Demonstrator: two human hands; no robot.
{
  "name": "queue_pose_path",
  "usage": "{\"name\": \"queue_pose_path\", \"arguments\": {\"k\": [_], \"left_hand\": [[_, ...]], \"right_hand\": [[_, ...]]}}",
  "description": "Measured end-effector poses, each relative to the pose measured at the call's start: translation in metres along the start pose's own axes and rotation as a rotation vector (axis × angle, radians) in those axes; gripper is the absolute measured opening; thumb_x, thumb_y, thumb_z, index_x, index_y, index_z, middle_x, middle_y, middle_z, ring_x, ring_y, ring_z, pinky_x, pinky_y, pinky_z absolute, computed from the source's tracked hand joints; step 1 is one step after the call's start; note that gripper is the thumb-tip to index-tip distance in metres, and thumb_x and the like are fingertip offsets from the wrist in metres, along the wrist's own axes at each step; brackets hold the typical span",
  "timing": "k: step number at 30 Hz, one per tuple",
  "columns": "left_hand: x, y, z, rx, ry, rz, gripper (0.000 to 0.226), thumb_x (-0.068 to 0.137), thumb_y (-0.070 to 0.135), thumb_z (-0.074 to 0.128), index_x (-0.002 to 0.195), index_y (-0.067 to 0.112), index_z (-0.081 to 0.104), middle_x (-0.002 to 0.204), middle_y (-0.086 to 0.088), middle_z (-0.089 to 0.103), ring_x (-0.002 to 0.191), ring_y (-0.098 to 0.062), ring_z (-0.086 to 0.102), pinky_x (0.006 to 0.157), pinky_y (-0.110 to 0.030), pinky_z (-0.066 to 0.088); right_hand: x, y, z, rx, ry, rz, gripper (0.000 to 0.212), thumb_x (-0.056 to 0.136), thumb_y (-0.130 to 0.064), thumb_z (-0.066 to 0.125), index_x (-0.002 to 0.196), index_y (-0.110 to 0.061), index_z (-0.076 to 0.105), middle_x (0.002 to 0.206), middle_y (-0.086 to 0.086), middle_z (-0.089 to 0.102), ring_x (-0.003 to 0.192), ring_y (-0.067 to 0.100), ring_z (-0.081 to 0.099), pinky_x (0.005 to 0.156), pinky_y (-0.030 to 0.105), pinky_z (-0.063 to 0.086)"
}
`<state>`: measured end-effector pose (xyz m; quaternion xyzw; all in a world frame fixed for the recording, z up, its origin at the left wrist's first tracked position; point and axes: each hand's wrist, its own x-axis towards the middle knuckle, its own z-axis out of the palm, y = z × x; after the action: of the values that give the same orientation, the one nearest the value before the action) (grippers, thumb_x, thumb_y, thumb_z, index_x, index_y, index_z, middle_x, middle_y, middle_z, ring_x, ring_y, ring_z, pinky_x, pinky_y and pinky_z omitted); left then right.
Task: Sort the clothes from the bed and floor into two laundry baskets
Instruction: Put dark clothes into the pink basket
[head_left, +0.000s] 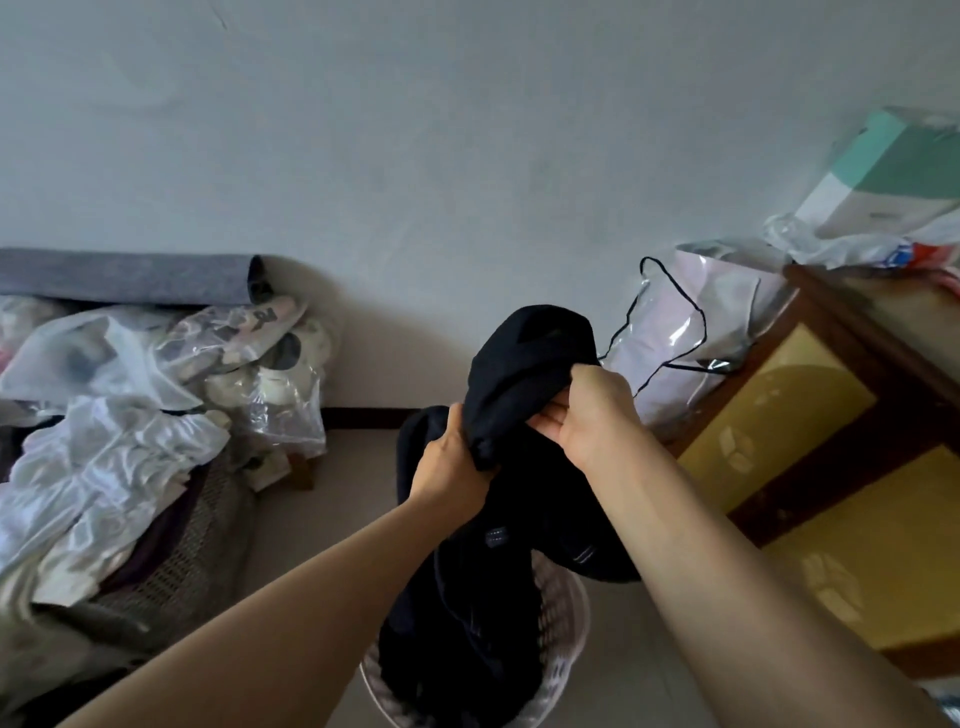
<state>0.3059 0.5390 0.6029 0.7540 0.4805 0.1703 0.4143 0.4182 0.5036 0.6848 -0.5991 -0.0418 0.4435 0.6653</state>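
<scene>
A black garment (524, 364) hangs bunched in mid-air at the centre of the head view. My left hand (452, 462) grips its left side, and my right hand (584, 410) grips its right side a little higher. The garment's long lower part (467, 623) drops into a white lattice laundry basket (563, 623) on the floor below my hands. At the left, a brown mesh basket (192, 561) holds white clothes (104, 478) heaped over its rim.
Clear plastic bags of soft things (249, 364) and a grey rolled mat (130, 275) lie at the back left. A wooden cabinet with yellow panels (810, 426) stands at the right, with a plastic bag (691, 322) and a teal and white box (883, 171) by it.
</scene>
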Motion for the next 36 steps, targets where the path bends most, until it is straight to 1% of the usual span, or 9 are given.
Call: {"name": "queue_pose_path", "arguments": {"k": [6, 9, 13, 18, 21, 23, 25, 28, 36], "left_hand": [[0.012, -0.072, 0.038, 0.254, -0.246, -0.132, 0.071, 0.090, 0.033, 0.054, 0.148, 0.031, 0.013, 0.136, -0.006, 0.051, 0.105, -0.031, 0.061, 0.075, -0.032, 0.045], [0.012, -0.111, 0.053, 0.354, -0.293, -0.260, 0.068, 0.089, 0.037, 0.053, 0.146, 0.043, 0.015, 0.131, -0.009, 0.053, 0.111, -0.032, 0.059, 0.083, -0.036, 0.048], [0.012, -0.143, 0.080, 0.408, -0.298, -0.316, 0.054, 0.092, 0.035, 0.050, 0.142, 0.035, 0.029, 0.133, -0.009, 0.046, 0.118, -0.032, 0.053, 0.094, -0.039, 0.046], [0.025, -0.167, 0.119, 0.406, -0.321, -0.352, 0.054, 0.092, 0.034, 0.049, 0.142, 0.024, 0.031, 0.132, -0.007, 0.054, 0.116, -0.031, 0.056, 0.088, -0.040, 0.047], [0.026, -0.194, 0.146, 0.399, -0.469, -0.473, 0.074, 0.090, 0.035, 0.052, 0.149, 0.016, 0.011, 0.133, -0.015, 0.053, 0.117, -0.034, 0.055, 0.089, -0.042, 0.047], [0.021, -0.211, 0.157, 0.418, -0.534, -0.541, 0.077, 0.088, 0.035, 0.053, 0.149, 0.019, 0.009, 0.134, -0.016, 0.050, 0.119, -0.034, 0.053, 0.093, -0.044, 0.046], [0.013, -0.226, 0.163, 0.419, -0.576, -0.568, 0.077, 0.087, 0.036, 0.056, 0.149, 0.024, 0.012, 0.139, -0.015, 0.043, 0.123, -0.034, 0.050, 0.097, -0.044, 0.046], [0.004, -0.246, 0.165, 0.408, -0.606, -0.588, 0.073, 0.086, 0.036, 0.059, 0.147, 0.022, 0.021, 0.139, -0.014, 0.040, 0.123, -0.034, 0.050, 0.098, -0.045, 0.047], [-0.013, -0.274, 0.149, 0.312, -0.571, -0.637, 0.073, 0.086, 0.034, 0.059, 0.147, 0.020, 0.021, 0.141, -0.015, 0.037, 0.127, -0.034, 0.046, 0.101, -0.044, 0.044]], "right_hand": [[0.050, 0.082, -0.028, 0.077, 0.053, 0.193, 0.026, 0.098, -0.008, 0.032, 0.116, -0.016, 0.049, 0.104, 0.013, 0.058, 0.083, 0.025, 0.058, 0.068, 0.040, 0.045], [0.072, 0.129, -0.042, 0.096, 0.063, 0.307, 0.034, 0.098, -0.013, 0.033, 0.128, -0.009, 0.049, 0.108, 0.012, 0.059, 0.076, 0.020, 0.057, 0.058, 0.035, 0.045], [0.098, 0.168, -0.059, 0.109, -0.002, 0.463, 0.024, 0.094, -0.010, 0.036, 0.088, -0.006, 0.059, 0.080, 0.012, 0.059, 0.066, 0.023, 0.060, 0.054, 0.033, 0.050], [0.142, 0.213, -0.090, 0.091, 0.088, 0.413, 0.025, 0.100, -0.021, 0.034, 0.121, -0.024, 0.048, 0.107, 0.011, 0.062, 0.086, 0.023, 0.059, 0.064, 0.037, 0.049], [0.169, 0.251, -0.115, -0.308, 0.107, 0.376, 0.039, 0.098, -0.016, 0.037, 0.134, -0.026, 0.045, 0.130, 0.012, 0.056, 0.099, 0.029, 0.060, 0.074, 0.045, 0.055], [0.169, 0.269, -0.129, -0.794, -0.047, 0.409, 0.049, 0.097, -0.011, 0.038, 0.145, -0.022, 0.032, 0.140, 0.011, 0.048, 0.106, 0.026, 0.058, 0.087, 0.036, 0.052], [0.166, 0.287, -0.142, -1.054, -0.227, 0.496, 0.062, 0.097, -0.012, 0.043, 0.151, -0.017, 0.013, 0.150, 0.010, 0.033, 0.122, 0.025, 0.049, 0.095, 0.026, 0.043], [0.163, 0.310, -0.153, -1.185, -0.294, 0.536, 0.073, 0.095, -0.017, 0.050, 0.153, -0.018, 0.005, 0.153, 0.011, 0.027, 0.136, 0.029, 0.035, 0.111, 0.037, 0.034], [0.140, 0.344, -0.116, -1.368, -0.501, 0.506, 0.070, 0.097, -0.027, 0.050, 0.152, -0.014, 0.010, 0.152, 0.010, 0.033, 0.134, 0.028, 0.040, 0.100, 0.033, 0.039]]}}
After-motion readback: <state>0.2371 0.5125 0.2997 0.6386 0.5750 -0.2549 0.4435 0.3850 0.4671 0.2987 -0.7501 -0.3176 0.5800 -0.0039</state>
